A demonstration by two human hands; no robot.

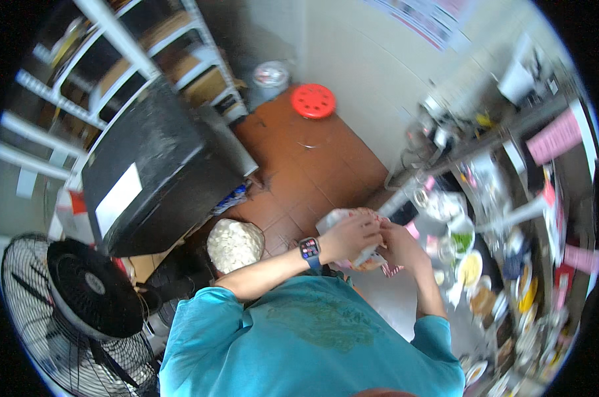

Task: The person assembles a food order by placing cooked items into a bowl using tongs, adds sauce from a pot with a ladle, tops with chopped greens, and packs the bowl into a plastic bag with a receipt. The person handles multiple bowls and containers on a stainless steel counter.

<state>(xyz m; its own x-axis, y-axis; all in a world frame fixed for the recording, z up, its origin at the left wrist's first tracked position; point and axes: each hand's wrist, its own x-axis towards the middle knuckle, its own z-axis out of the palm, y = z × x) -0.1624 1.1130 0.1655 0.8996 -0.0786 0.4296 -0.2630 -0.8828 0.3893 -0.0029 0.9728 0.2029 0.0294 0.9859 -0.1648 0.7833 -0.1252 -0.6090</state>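
Note:
In front of my body, my left hand (354, 236), with a dark watch on its wrist, has its fingers closed on a thin white plastic bag (333, 218) with red print. Close beside it, my right hand (402, 246) also grips the bag, fingertips near those of the left. A red-and-white striped bit (392, 270) shows below the right hand. What the bag holds is hidden by my hands and blurred.
On the right, a cluttered counter carries a yellow-filled bowl (470, 268) and chopped greens (462, 241). A bulging bag of pale pieces (235, 245) stands left of my arm. Farther off are a black box (160, 152), a fan (81, 291) and a red stool (313, 101).

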